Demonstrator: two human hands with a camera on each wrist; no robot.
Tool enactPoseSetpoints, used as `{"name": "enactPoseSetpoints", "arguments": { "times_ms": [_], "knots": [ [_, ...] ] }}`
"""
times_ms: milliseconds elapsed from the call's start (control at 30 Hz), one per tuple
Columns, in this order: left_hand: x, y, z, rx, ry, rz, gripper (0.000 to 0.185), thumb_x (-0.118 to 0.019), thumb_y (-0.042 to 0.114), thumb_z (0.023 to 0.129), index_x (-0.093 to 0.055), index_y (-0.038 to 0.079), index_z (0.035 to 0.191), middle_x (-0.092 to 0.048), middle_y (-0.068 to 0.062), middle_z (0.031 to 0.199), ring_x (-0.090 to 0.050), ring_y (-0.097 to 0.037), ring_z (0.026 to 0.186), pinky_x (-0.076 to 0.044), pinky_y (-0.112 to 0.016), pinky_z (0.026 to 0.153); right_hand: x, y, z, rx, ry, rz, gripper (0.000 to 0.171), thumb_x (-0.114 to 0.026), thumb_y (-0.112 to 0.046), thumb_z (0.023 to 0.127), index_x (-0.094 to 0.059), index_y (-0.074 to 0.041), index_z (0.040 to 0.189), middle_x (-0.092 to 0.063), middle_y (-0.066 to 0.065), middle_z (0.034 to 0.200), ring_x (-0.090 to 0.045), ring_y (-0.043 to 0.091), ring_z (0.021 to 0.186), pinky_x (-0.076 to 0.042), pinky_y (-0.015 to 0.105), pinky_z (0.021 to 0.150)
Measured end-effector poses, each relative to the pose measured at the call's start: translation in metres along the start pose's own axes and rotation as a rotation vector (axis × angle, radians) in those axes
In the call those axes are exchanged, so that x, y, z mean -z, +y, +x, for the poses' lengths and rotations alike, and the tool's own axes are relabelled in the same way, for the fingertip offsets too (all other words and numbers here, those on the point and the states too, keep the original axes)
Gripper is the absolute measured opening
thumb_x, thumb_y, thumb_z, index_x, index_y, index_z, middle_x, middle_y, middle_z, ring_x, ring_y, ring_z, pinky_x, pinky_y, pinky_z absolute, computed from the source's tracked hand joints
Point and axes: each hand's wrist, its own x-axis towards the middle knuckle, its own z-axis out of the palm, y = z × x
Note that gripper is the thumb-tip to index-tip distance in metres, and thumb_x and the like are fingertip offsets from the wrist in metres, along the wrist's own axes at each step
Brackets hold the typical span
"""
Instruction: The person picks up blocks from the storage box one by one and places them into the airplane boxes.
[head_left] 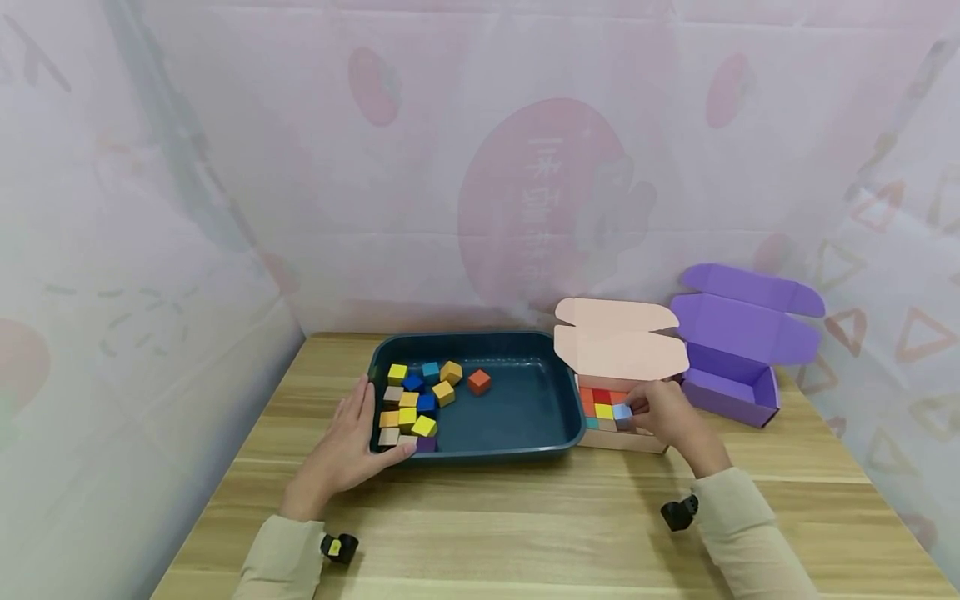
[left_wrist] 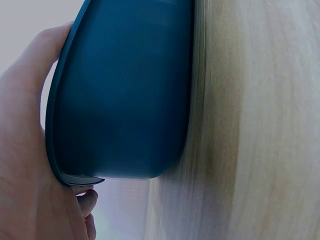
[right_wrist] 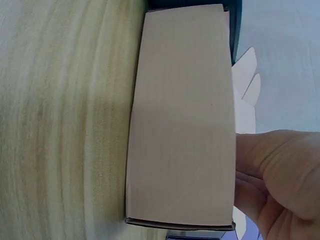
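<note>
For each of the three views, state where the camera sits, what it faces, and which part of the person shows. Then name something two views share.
Head: worn high, looking down at the table, both hands and sleeves.
Left wrist: low beside the teal tray, facing its outer wall; left hand shows.
Right wrist: low, facing the pink box side; right hand shows.
Shared: head and left wrist both show the tray.

Wooden table [head_left: 525, 525]; pale printed curtain walls [head_left: 225, 167] around.
</note>
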Motion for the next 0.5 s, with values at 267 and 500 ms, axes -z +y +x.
{"name": "enactPoseSetpoints", "arguments": {
  "times_ms": [267, 500],
  "knots": [
    [-0.001, -0.003, 0.000, -0.003, 0.006, 0.006, 0.129, -0.063, 0.081, 0.087, -0.007, -0.004, 0.168, 0.002, -0.022, 0.178, -0.008, -0.046, 0.165, -0.010, -0.066, 0.132, -0.011, 0.006, 0.004, 0.008, 0.020, -0.015, 0.015, -0.086, 0.008, 0.080, -0.078, 0.005, 0.093, -0.079, 0.017, 0.093, -0.077, 0.025, 0.082, -0.066, 0.039, 0.073],
    [-0.001, -0.003, 0.001, -0.002, 0.002, 0.003, 0.129, -0.063, 0.080, 0.087, -0.006, -0.003, 0.168, 0.003, -0.021, 0.179, -0.007, -0.046, 0.165, -0.010, -0.066, 0.132, -0.002, -0.005, 0.002, -0.001, 0.027, -0.084, 0.014, -0.087, 0.004, 0.081, -0.077, 0.004, 0.091, -0.079, 0.015, 0.090, -0.076, 0.026, 0.084, -0.066, 0.043, 0.076]
  ]
}}
